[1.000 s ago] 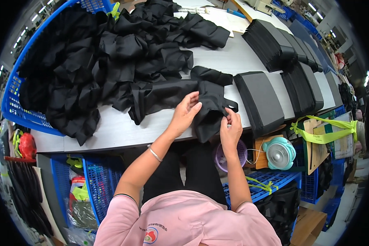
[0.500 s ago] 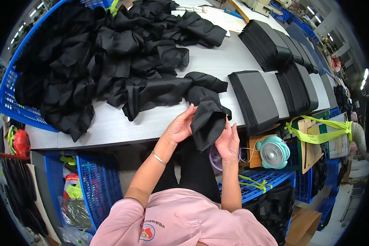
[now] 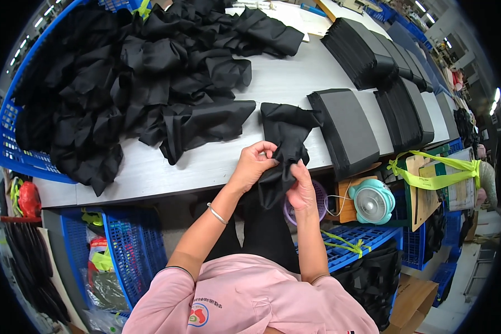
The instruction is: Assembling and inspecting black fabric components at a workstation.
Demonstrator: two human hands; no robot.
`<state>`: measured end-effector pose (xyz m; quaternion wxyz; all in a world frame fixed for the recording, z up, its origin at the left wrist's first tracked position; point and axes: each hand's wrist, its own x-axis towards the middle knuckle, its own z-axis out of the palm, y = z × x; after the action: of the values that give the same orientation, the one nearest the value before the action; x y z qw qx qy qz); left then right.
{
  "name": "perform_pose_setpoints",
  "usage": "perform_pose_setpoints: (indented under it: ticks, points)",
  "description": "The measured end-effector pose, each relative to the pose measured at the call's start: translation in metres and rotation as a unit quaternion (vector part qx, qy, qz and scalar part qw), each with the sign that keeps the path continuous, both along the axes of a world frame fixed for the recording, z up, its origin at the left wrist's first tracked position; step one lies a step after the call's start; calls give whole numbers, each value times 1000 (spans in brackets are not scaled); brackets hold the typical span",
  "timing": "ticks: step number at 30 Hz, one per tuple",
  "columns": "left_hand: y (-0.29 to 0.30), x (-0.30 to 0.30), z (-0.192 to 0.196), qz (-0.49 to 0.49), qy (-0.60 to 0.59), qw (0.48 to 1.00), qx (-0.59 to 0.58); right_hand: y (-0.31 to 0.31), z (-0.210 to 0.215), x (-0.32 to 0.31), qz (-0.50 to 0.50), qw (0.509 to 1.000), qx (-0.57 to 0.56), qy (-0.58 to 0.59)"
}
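Observation:
Between my hands is a black fabric piece [image 3: 286,125], crumpled where I grip it; its upper part lies on the light table [image 3: 275,80] and its lower end hangs past the front edge. My left hand [image 3: 255,166] pinches it from the left side, thumb and fingers together. On the right, my right hand [image 3: 301,188] grips the lower cloth with closed fingers. A large heap of similar black fabric pieces [image 3: 150,72] spreads over the table's left, spilling out of a blue basket [image 3: 5,139]. Just right of the held piece stands a stack of flat black pieces [image 3: 348,133].
More black stacks [image 3: 403,111] stand at the right. Below the table edge are a turquoise fan [image 3: 373,201], a purple bin [image 3: 320,203] and a blue crate [image 3: 339,256] with black fabric. Another blue crate [image 3: 133,250] holds bagged items at lower left. A yellow-green strap [image 3: 440,175] hangs at right.
The fabric's opened end, spread between my hands before, is now bunched and gripped. My left hand has moved a little right and closed on it; my right hand has shifted slightly left and down.

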<state>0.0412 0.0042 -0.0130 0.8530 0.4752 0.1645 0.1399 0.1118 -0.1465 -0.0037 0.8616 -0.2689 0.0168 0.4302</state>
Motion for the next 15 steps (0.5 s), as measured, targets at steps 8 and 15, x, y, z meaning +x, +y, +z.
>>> perform_pose_setpoints:
  ticks: [8, 15]
  points:
    - [10, -4, 26, 331, 40, 909, 251, 4, 21, 26, -251, 666, -484, -509]
    - [-24, -15, 16, 235, 43, 938, 250, 13, 18, -18, -171, 721, -430, -516]
